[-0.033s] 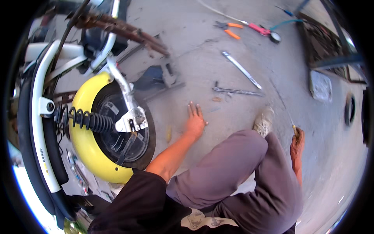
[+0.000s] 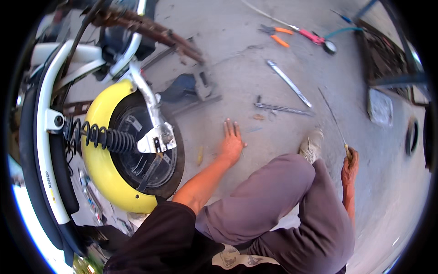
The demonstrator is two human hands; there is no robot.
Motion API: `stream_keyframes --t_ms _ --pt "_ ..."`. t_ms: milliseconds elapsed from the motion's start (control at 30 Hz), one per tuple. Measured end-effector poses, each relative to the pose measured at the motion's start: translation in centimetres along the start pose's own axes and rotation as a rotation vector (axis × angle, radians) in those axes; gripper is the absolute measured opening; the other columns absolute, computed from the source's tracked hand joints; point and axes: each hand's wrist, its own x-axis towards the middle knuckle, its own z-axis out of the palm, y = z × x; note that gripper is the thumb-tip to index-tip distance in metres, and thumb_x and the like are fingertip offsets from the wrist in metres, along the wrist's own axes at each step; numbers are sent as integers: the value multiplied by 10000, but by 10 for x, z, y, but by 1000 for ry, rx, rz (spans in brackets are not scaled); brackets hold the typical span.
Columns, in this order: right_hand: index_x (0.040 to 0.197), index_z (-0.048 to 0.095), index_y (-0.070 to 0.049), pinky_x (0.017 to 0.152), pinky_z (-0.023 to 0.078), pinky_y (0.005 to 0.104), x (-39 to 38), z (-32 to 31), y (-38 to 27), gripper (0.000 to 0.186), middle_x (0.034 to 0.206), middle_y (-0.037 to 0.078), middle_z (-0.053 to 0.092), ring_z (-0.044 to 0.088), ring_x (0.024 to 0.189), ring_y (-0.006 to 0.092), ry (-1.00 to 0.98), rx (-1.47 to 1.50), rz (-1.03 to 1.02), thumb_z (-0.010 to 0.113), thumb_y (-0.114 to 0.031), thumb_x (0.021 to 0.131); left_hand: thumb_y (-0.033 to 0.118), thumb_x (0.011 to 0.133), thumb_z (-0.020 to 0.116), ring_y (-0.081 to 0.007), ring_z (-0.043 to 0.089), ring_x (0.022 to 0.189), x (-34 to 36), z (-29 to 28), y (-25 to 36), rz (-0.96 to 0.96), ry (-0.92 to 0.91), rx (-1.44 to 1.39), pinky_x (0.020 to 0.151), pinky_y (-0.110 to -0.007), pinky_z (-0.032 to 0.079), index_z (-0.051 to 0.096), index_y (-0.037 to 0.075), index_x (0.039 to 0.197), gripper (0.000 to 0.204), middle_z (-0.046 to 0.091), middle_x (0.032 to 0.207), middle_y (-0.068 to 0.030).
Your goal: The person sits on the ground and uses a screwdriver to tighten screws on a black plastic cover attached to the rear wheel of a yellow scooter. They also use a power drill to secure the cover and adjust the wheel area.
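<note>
Scooter wheel [image 2: 132,150] with the yellow fender sits far left, black coil spring [image 2: 98,136] across it. Just right of it the left hand [image 2: 231,142] lies flat on the concrete floor [image 2: 237,68], fingers [image 2: 230,127] spread a bit, gripping nothing. Two metal bars [image 2: 286,96] lie beyond it. Far right, the right hand [image 2: 350,165] is curled tight round a thin rod [image 2: 333,116] pointing up and away.
</note>
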Motion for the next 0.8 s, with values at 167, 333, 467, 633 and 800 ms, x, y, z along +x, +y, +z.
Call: stream_keyframes --t_ms 167,333,467,633,800 --pt "1328 646 -47 983 494 340 105 93 -90 396 1173 122 650 641 1085 253 -161 210 -99 524 54 965 375 909 806 -448 165 1619 -1 -29 2 -62 -45 -141 1227 -482 408 283 5 1659 987 85 1741 -313" --pt "1378 628 -17 1019 465 292 139 165 -123 391 1237 75 652 607 1137 172 -357 503 -100 548 20 997 290 940 773 -451 421 1476 32 -48 -38 -354 411 -418 1189 -465 430 495 2 1510 697 387 1613 -302" --pt "1345 655 2 984 497 309 125 184 -136 389 1188 71 659 612 1079 164 -396 621 -42 588 0 962 259 945 773 -383 577 1223 83 -122 -68 -499 787 -642 1032 -481 478 590 -8 1357 524 571 1326 -244" --pt "1168 695 3 854 523 264 125 207 -173 236 1077 30 680 618 977 110 -494 672 28 751 -60 948 232 949 764 -340 641 1008 121 -118 -97 -594 805 -481 888 -457 512 675 -10 1179 345 663 1073 -159" --pt "1012 664 -12 679 482 265 164 235 -223 150 841 19 642 567 758 89 -696 635 -172 772 -41 911 196 978 711 -378 679 906 123 -129 -107 -502 798 -446 845 -463 527 721 -15 1082 236 705 996 -171"
